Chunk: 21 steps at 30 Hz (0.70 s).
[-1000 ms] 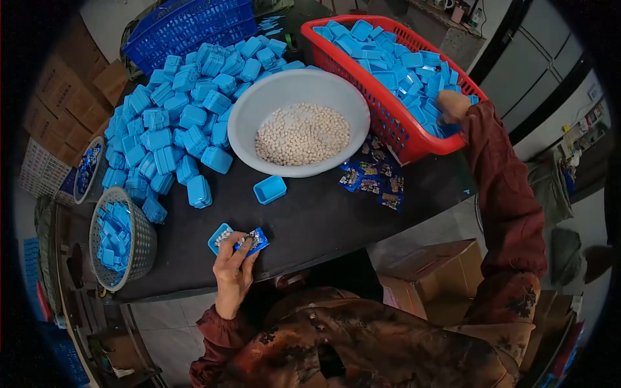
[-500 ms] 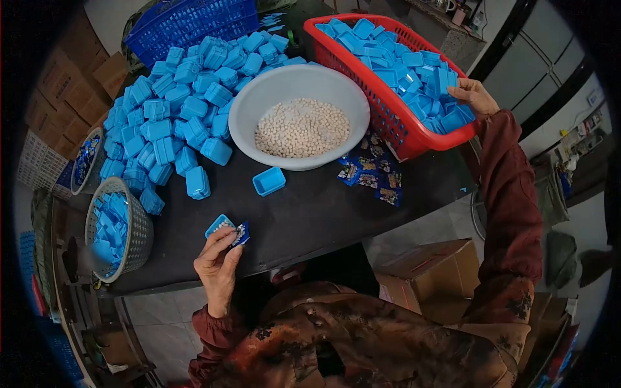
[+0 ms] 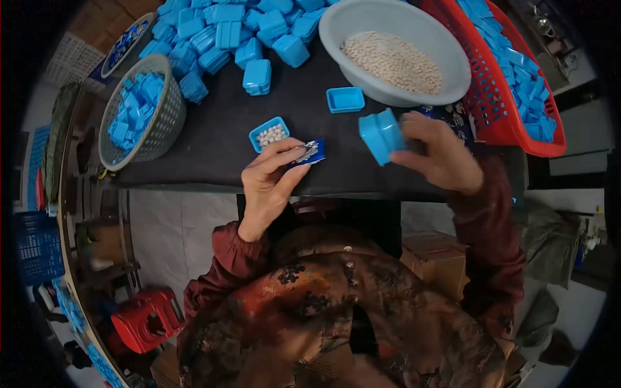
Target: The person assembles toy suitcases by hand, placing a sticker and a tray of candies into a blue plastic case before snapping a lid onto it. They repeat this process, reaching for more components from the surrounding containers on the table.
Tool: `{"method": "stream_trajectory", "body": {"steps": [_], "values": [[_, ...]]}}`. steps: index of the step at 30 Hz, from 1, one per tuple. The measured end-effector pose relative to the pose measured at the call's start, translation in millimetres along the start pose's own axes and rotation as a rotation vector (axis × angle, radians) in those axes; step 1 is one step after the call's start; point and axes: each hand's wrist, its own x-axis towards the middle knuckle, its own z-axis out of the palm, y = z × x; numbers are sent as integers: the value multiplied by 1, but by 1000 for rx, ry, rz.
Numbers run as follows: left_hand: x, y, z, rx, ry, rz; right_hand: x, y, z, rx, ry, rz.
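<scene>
My left hand (image 3: 272,184) pinches a small dark-blue packet (image 3: 312,152). Just beyond its fingers, a blue tray holding white pellets (image 3: 270,134) rests on the black table (image 3: 213,149). Between the fingers and thumb of my right hand (image 3: 443,152) is a blue plastic container (image 3: 381,134), slightly blurred, held above the table. An empty blue tray (image 3: 345,100) lies between the hands, farther back. Behind it stands a grey basin (image 3: 330,32) with many white pellets (image 3: 394,63).
Closed blue boxes (image 3: 226,32) are heaped at the back. A red basket (image 3: 482,84) of blue containers stands right, with dark-blue packets (image 3: 453,115) near it. At left are a grey basket (image 3: 169,107) of blue pieces and a bowl of packets (image 3: 127,44).
My right hand has left the red basket and come toward the middle with a blue container. The view has shifted, and my left hand still grips the packet.
</scene>
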Motion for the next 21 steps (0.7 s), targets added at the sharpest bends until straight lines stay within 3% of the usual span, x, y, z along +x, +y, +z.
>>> {"method": "stream_trajectory", "body": {"steps": [2, 3, 5, 8, 12, 14, 17, 21], "values": [[-2, -3, 2, 7, 29, 0, 21, 8, 44, 24, 7, -36], [-2, -4, 1, -2, 34, 11, 30, 9, 59, -145, 53, -52], [-3, -5, -5, 140, 44, 67, 44, 4, 71, -384, 114, -70], [-8, -7, -9, 161, 73, 49, 51, -4, 70, -419, 244, -148], [-7, -6, -6, 170, 110, 86, 36, -1, 59, -400, 253, -121], [-3, -3, -5, 235, 101, 127, 16, -6, 52, -173, 5, 113], [4, 2, 3, 314, 37, 211, -6, -5, 56, -213, -36, 158], [11, 3, 30, 342, -145, 260, -18, 5, 69, -121, 115, 101]]}}
